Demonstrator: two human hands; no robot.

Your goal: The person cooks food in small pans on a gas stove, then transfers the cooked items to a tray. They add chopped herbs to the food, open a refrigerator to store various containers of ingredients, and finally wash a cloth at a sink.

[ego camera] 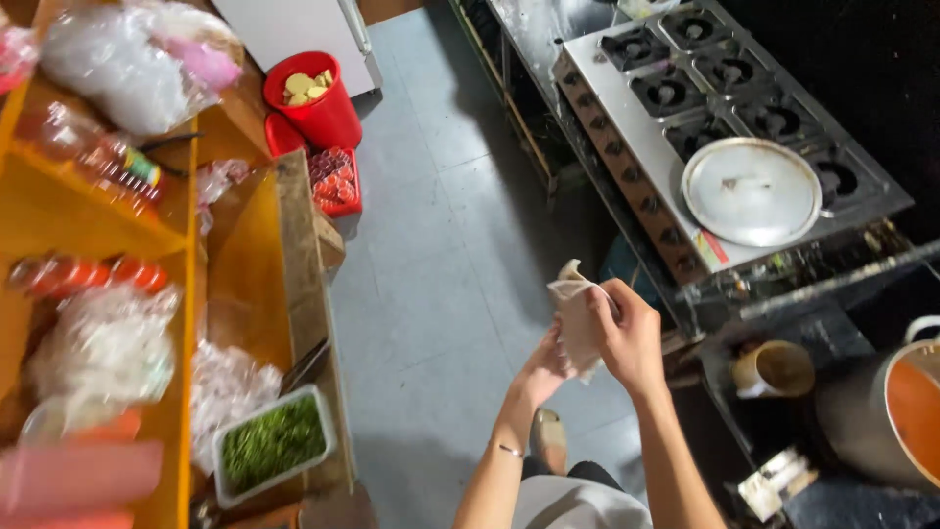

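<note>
A crumpled beige cloth (576, 312) is held between both of my hands above the grey tiled floor. My right hand (629, 335) grips its upper part with the fingers curled around it. Below and to the left, my left hand (541, 370) holds the cloth's lower edge; a thin bracelet sits on that wrist. Part of the cloth is hidden behind my right hand.
A steel stove (685, 108) with several burners and a round metal lid (751, 190) stands right. A big pot of orange liquid (906, 411) is at bottom right. Left, a wooden counter (299, 255) holds a tub of chopped greens (271, 441), bags and bottles. A red bucket (315, 98) sits beyond.
</note>
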